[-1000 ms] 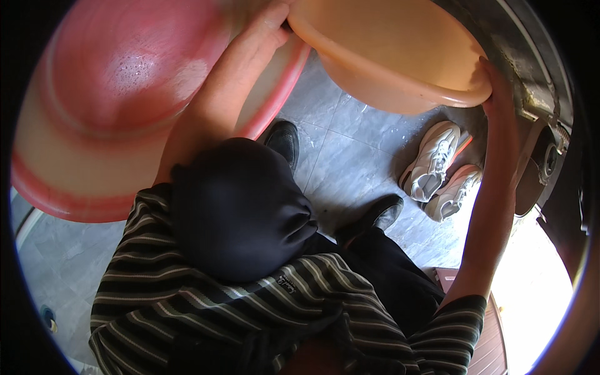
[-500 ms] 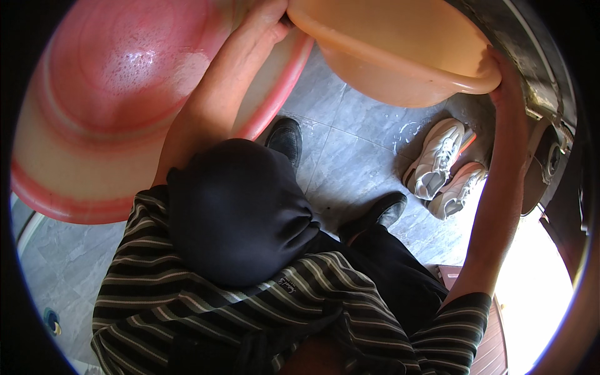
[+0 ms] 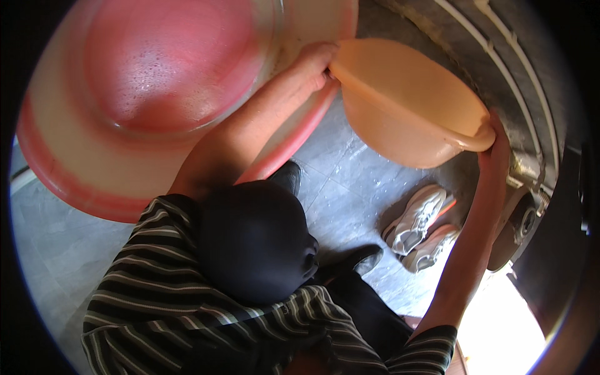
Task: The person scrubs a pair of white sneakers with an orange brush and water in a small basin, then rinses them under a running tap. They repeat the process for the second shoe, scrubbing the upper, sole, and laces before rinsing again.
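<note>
1. Holds an orange basin (image 3: 400,140) toward two o'clock, above the grey tiled floor (image 3: 337,169).
2. Grips the rim at the basin's ten o'clock end with the left hand (image 3: 319,65), closed firmly on the edge, near twelve o'clock in the view.
3. Clasps the opposite end of the rim, at the basin's four o'clock, with the right hand (image 3: 492,144), fingers partly hidden from sight.
4. Shows part of the basin's inside and the near outer wall; cannot tell the contents, with the bottom out of sight.
5. Reaches with the left forearm (image 3: 250,122) across a large red-and-cream tub (image 3: 94,203) at ten o'clock, glossy and beaded with droplets in its red middle.
6. Meets the tub's rim beside the left hand in the view; cannot tell touching from apart.
7. Has a pair of white shoes (image 3: 417,212) side by side on the floor, between three and four o'clock, near the right forearm (image 3: 472,256).
8. Wears a dark striped shirt (image 3: 162,275) toward seven o'clock, and a black shoe (image 3: 369,259) toward five.
9. Has two pale pipes (image 3: 490,51) running along the dark wall at two o'clock, beyond the basin.
</note>
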The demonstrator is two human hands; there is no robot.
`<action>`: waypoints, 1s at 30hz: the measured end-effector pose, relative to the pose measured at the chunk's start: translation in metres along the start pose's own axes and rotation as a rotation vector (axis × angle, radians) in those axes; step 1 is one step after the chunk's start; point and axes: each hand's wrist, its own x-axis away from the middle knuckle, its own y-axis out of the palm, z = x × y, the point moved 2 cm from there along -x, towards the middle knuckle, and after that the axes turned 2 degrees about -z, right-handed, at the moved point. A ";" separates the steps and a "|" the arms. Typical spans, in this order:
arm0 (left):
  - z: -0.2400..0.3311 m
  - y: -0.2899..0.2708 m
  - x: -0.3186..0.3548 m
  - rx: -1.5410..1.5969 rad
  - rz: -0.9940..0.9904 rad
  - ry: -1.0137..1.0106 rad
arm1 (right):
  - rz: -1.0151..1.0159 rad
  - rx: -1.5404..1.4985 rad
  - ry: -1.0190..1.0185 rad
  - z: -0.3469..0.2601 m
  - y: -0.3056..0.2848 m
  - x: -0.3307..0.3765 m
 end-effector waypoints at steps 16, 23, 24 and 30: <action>-0.026 0.004 -0.023 0.240 -0.077 -0.173 | -0.009 0.094 -0.090 -0.058 0.057 -0.022; -0.060 0.005 -0.027 0.150 0.056 -0.346 | 0.006 0.296 -0.177 -0.104 0.129 -0.023; -0.064 0.006 -0.028 0.159 0.039 -0.359 | -0.035 0.326 -0.178 -0.112 0.135 -0.027; -0.094 0.022 -0.031 0.174 -0.024 -0.463 | -0.139 0.553 -0.259 -0.139 0.192 -0.019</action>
